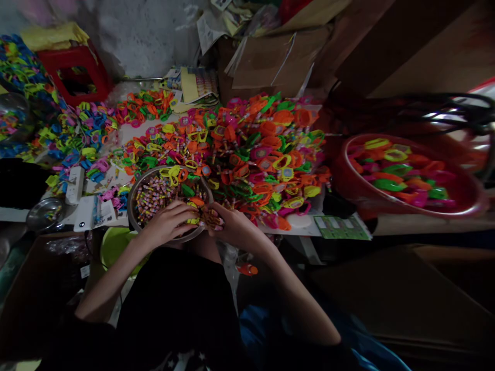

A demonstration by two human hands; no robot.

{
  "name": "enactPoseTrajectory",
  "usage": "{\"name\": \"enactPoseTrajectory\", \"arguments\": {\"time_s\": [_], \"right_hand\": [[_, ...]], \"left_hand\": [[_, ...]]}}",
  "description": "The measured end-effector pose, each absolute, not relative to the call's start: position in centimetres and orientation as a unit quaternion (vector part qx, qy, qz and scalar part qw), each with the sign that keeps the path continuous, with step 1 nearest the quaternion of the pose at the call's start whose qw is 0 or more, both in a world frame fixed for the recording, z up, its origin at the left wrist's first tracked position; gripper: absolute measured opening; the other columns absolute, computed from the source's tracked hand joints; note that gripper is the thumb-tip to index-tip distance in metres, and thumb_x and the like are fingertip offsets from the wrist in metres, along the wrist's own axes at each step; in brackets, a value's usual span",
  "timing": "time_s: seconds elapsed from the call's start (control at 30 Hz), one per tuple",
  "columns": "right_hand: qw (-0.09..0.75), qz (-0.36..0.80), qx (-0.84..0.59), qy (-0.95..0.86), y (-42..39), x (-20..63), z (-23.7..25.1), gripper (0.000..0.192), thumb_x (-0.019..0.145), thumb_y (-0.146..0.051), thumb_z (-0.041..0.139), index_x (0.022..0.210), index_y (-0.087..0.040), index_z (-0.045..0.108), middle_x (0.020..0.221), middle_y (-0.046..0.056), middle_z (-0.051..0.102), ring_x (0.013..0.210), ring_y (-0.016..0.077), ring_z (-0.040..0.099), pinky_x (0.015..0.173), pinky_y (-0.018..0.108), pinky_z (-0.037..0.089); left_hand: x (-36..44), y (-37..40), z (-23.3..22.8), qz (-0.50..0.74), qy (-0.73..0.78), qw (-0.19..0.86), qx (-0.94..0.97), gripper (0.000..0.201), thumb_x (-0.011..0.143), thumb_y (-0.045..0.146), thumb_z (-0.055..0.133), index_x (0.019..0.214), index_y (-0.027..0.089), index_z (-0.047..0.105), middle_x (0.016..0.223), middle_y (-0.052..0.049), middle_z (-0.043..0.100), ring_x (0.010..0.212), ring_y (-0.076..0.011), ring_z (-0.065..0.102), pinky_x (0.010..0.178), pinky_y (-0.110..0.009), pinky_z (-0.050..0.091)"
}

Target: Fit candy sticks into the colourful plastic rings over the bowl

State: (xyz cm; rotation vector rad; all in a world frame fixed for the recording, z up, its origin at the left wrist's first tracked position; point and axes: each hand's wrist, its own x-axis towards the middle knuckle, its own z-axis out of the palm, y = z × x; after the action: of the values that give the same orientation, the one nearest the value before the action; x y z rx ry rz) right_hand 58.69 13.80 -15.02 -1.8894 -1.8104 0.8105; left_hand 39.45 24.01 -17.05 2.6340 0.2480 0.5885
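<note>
Working: both hands meeting at the near rim of the metal bowl (135,191).
Left hand (167,222): curled over the bowl's near edge, fingers closed around a small yellow piece (193,220).
Right hand (234,226): just right of the bowl, fingers pinched on a bundle of thin sticks (212,219) — touching the left hand's fingertips.
Bowl contents: many small wrapped sticks, with a few yellow and orange rings on top.
Toy pile (266,154): heaped just behind and right of the bowl — orange, pink, green, yellow plastic pieces.
Red basin (359,193): well to the right of the bowl, holding more coloured pieces.
Red stool (73,72): far behind the bowl, to its left.
White power strip (74,184): left of the bowl.
</note>
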Motion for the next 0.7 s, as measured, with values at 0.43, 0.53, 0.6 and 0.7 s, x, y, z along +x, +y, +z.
{"name": "enactPoseTrajectory", "arguments": {"time_s": [0.43, 0.53, 0.6, 0.7], "right_hand": [[0.441, 0.525, -0.504, -0.526, 14.3, 58.8, -18.1, 0.042, 0.07, -0.029, 0.07, 0.106, -0.016, 0.055, 0.092, 0.003, 0.062, 0.086, 0.0151, 0.056, 0.078, 0.026, 0.047], [0.442, 0.559, -0.496, -0.496, 14.2, 58.5, -17.9, 0.038, 0.068, -0.028, 0.071, 0.1, -0.016, 0.054, 0.085, 0.0, 0.06, 0.074, 0.0119, 0.054, 0.067, 0.023, 0.047], [0.436, 0.566, -0.506, -0.484, 14.1, 58.3, -17.6, 0.038, 0.067, -0.027, 0.071, 0.098, -0.017, 0.053, 0.082, -0.001, 0.058, 0.067, 0.0105, 0.051, 0.061, 0.022, 0.046], [0.434, 0.558, -0.522, -0.478, 14.1, 57.9, -17.4, 0.04, 0.064, -0.027, 0.073, 0.097, -0.017, 0.053, 0.079, -0.001, 0.057, 0.064, 0.0098, 0.049, 0.058, 0.021, 0.045]], "left_hand": [[38.7, 22.8, -17.7, 0.184, 0.12, 0.217, 0.951, 0.025, 0.09, 0.034, 0.054, 0.108, 0.018, 0.055, 0.109, -0.007, 0.06, 0.105, -0.0193, 0.051, 0.09, -0.032, 0.046], [38.7, 22.7, -17.8, 0.192, 0.12, 0.214, 0.95, 0.02, 0.091, 0.032, 0.053, 0.103, 0.017, 0.056, 0.103, -0.006, 0.062, 0.1, -0.0189, 0.052, 0.087, -0.031, 0.046], [38.7, 22.6, -17.8, 0.2, 0.119, 0.207, 0.95, 0.017, 0.091, 0.031, 0.052, 0.1, 0.017, 0.057, 0.099, -0.006, 0.063, 0.097, -0.0187, 0.053, 0.085, -0.031, 0.046], [38.7, 22.3, -17.8, 0.214, 0.123, 0.188, 0.95, 0.017, 0.091, 0.03, 0.052, 0.1, 0.017, 0.057, 0.098, -0.006, 0.063, 0.096, -0.0189, 0.053, 0.083, -0.03, 0.046]]}}
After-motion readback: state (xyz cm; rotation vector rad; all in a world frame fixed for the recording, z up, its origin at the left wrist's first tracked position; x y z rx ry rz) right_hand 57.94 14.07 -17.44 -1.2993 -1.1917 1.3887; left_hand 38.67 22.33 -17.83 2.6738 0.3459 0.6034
